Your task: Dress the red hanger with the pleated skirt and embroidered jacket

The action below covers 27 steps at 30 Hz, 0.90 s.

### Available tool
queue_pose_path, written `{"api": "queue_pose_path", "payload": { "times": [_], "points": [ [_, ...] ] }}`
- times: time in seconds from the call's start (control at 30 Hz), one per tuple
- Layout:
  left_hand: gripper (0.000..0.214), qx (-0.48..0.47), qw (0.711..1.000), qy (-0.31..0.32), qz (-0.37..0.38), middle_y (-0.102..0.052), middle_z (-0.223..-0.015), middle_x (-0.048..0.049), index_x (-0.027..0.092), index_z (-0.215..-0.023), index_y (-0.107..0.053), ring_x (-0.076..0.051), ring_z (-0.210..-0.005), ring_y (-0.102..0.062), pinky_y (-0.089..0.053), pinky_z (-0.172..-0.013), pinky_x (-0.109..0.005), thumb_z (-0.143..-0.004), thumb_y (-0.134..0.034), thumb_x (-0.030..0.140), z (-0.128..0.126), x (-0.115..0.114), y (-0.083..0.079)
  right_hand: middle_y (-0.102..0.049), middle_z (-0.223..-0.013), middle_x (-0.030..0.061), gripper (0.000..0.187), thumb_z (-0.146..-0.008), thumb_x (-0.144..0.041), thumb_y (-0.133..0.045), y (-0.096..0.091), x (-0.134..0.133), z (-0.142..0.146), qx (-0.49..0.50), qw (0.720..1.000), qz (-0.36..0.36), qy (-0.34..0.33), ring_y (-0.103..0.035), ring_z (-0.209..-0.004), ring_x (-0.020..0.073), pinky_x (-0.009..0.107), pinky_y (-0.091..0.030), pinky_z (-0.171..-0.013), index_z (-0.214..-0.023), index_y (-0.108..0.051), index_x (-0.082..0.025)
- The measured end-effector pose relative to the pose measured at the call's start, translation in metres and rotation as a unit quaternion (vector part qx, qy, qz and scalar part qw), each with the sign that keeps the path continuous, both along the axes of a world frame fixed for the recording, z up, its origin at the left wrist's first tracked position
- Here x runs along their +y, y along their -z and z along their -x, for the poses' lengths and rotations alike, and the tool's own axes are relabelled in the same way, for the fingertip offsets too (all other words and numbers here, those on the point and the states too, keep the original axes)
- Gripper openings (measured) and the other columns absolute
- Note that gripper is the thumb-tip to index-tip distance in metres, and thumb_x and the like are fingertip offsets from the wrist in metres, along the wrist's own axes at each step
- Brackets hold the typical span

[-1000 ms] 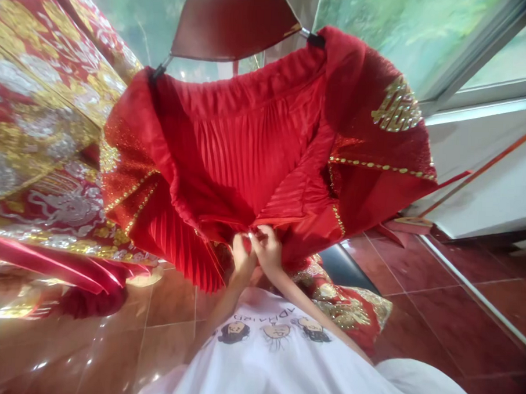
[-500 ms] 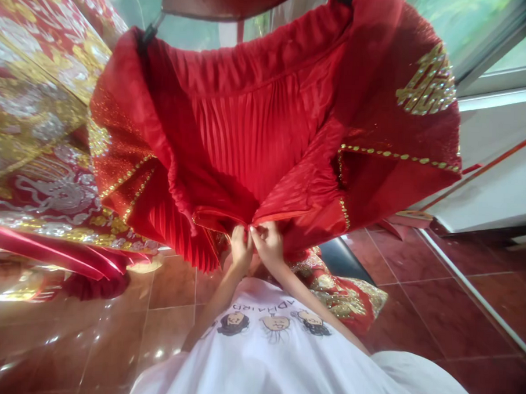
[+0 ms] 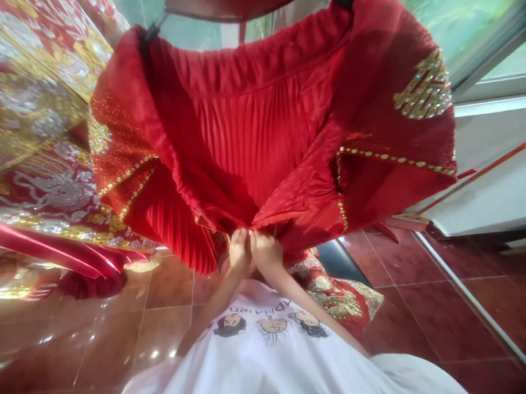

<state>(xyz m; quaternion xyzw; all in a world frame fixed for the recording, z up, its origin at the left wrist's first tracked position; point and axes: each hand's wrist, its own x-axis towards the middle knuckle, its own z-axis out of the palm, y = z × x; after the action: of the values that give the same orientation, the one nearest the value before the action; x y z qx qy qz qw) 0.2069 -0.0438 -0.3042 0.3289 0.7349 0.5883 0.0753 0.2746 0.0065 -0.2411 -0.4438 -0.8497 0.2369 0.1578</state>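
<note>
A red pleated skirt (image 3: 257, 133) with gold beaded trim hangs in front of me, its inside facing me. Black clips (image 3: 152, 32) of a hanger grip its waistband at the upper left and upper right. At the low point of the skirt's opening, where its two edges come together, both hands are closed side by side. My left hand (image 3: 240, 249) pinches the edge on the left. Close against it, my right hand (image 3: 266, 249) has its fingers curled on the edge on the right. Any fastener between the fingertips is too small or hidden to make out.
Embroidered red and gold garments (image 3: 40, 112) hang at the left. Below the skirt, a dark seat (image 3: 345, 263) shows beside a red and gold cloth (image 3: 346, 296). A tiled floor (image 3: 167, 283) lies underneath, with windows (image 3: 466, 26) and a white wall behind.
The fingers of my right hand have curled in more over the cloth. The opening's edges are drawn slightly lower, and the flap on the left has folded inward.
</note>
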Motion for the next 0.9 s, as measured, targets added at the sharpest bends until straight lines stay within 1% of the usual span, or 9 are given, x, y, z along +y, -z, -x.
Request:
{"api": "queue_pose_path", "payload": {
  "times": [0.07,0.13,0.23,0.33,0.5,0.6,0.7,0.8,0.9],
  "points": [
    [0.026,0.026,1.000,0.006,0.010,-0.054,-0.075,-0.0033,0.018,-0.069,-0.050,-0.016,-0.070,-0.048,-0.038,-0.066,-0.028,-0.091,-0.047,0.031,0.002,0.000,0.002,-0.069,-0.074,0.0136,0.033,-0.093,-0.027,-0.045,-0.009,0.001,-0.003,-0.021,1.000,0.003,-0.002,-0.059,-0.059,0.0171,0.025,-0.029,-0.054,-0.082,-0.073,-0.011],
    [0.025,0.046,0.999,0.009,0.018,-0.054,-0.075,-0.0037,0.019,-0.069,-0.051,-0.016,-0.070,-0.047,-0.037,-0.067,-0.028,-0.091,-0.047,0.031,0.004,-0.001,0.004,-0.070,-0.078,0.0114,0.031,-0.093,-0.030,-0.048,-0.017,0.003,-0.005,-0.030,0.999,0.010,-0.006,-0.061,-0.063,0.0169,0.024,-0.029,-0.056,-0.084,-0.073,-0.014],
    [0.025,0.057,0.998,0.011,0.021,-0.053,-0.074,-0.0031,0.019,-0.071,-0.051,-0.015,-0.068,-0.046,-0.036,-0.064,-0.027,-0.091,-0.043,0.029,0.004,-0.002,0.005,-0.071,-0.085,0.0093,0.028,-0.091,-0.034,-0.052,-0.023,0.005,-0.006,-0.003,0.998,0.055,-0.006,-0.063,-0.071,0.0172,0.024,-0.031,-0.060,-0.085,-0.072,-0.016],
    [0.024,0.060,0.998,0.022,0.021,-0.053,-0.074,-0.0026,0.019,-0.072,-0.051,-0.015,-0.068,-0.047,-0.037,-0.064,-0.026,-0.092,-0.041,0.026,0.003,-0.004,0.003,-0.071,-0.090,0.0103,0.024,-0.090,-0.029,-0.051,-0.021,0.006,-0.003,0.041,0.995,0.096,0.002,-0.064,-0.077,0.0186,0.024,-0.034,-0.065,-0.087,-0.072,-0.016],
    [0.020,0.053,0.997,0.039,0.027,-0.056,-0.076,-0.0035,0.017,-0.074,-0.056,-0.016,-0.070,-0.051,-0.039,-0.066,-0.027,-0.090,-0.045,0.024,0.004,-0.007,-0.001,-0.070,-0.083,0.0105,0.020,-0.085,-0.025,-0.051,-0.009,0.003,0.004,0.122,0.981,0.151,0.014,-0.064,-0.077,0.0199,0.026,-0.041,-0.071,-0.079,-0.067,-0.014],
    [0.020,0.038,0.997,0.052,0.036,-0.057,-0.079,-0.0035,0.017,-0.077,-0.058,-0.016,-0.072,-0.052,-0.040,-0.066,-0.027,-0.091,-0.045,0.024,0.008,-0.009,0.002,-0.070,-0.085,0.0097,0.019,-0.082,-0.029,-0.050,-0.001,0.000,0.011,0.199,0.959,0.198,0.038,-0.064,-0.078,0.0195,0.028,-0.044,-0.074,-0.081,-0.063,-0.015],
    [0.021,0.025,0.997,0.067,0.034,-0.055,-0.074,-0.0021,0.017,-0.072,-0.055,-0.015,-0.068,-0.051,-0.040,-0.064,-0.026,-0.090,-0.045,0.023,0.014,-0.010,0.007,-0.068,-0.078,0.0088,0.019,-0.076,-0.033,-0.052,0.006,-0.002,0.016,0.266,0.929,0.248,0.069,-0.061,-0.074,0.0194,0.029,-0.046,-0.071,-0.076,-0.059,-0.016],
    [0.018,0.014,0.996,0.083,0.025,-0.054,-0.071,-0.0015,0.017,-0.067,-0.053,-0.014,-0.066,-0.051,-0.041,-0.063,-0.026,-0.084,-0.050,0.021,0.018,-0.010,0.008,-0.060,-0.062,0.0048,0.020,-0.070,-0.037,-0.051,0.009,-0.003,0.018,0.319,0.889,0.317,0.084,-0.055,-0.061,0.0155,0.026,-0.043,-0.059,-0.064,-0.052,-0.017],
    [0.018,-0.017,0.996,0.083,0.015,-0.054,-0.069,-0.0020,0.017,-0.064,-0.052,-0.014,-0.062,-0.052,-0.041,-0.059,-0.025,-0.081,-0.052,0.022,0.015,-0.008,0.006,-0.042,-0.045,-0.0024,0.028,-0.069,-0.042,-0.049,0.006,-0.005,0.015,0.350,0.841,0.406,0.077,-0.038,-0.041,0.0090,0.021,-0.030,-0.041,-0.054,-0.042,-0.019]
  ]
}}
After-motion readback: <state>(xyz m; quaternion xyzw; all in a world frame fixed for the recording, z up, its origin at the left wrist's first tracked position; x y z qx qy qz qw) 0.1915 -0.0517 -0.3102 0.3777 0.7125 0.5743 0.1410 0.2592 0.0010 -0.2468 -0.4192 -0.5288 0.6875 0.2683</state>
